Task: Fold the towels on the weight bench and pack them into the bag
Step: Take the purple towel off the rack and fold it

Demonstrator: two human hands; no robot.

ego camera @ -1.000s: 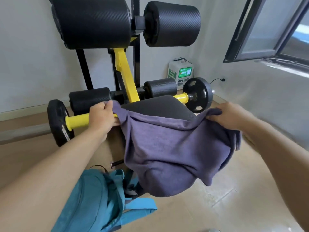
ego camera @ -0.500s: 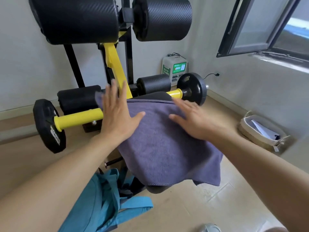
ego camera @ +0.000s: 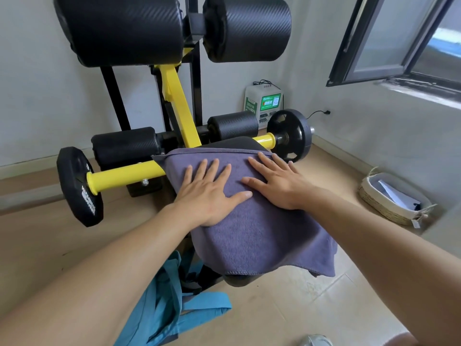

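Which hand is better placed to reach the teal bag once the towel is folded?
Left hand: it presses the towel on the side where the teal bag lies below.

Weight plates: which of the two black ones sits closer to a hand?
The far-right plate, on the yellow bar's end just beyond the right hand. The other plate stands well clear of the left hand.

The purple-grey towel [ego camera: 262,228] is soft, napped matt cloth; the roller pads [ego camera: 119,28] are black vinyl with a carbon-weave texture; the yellow bar [ego camera: 124,176] is glossy painted metal; the teal bag [ego camera: 162,308] is smooth fabric; the basket [ego camera: 384,208] is rough woven fibre
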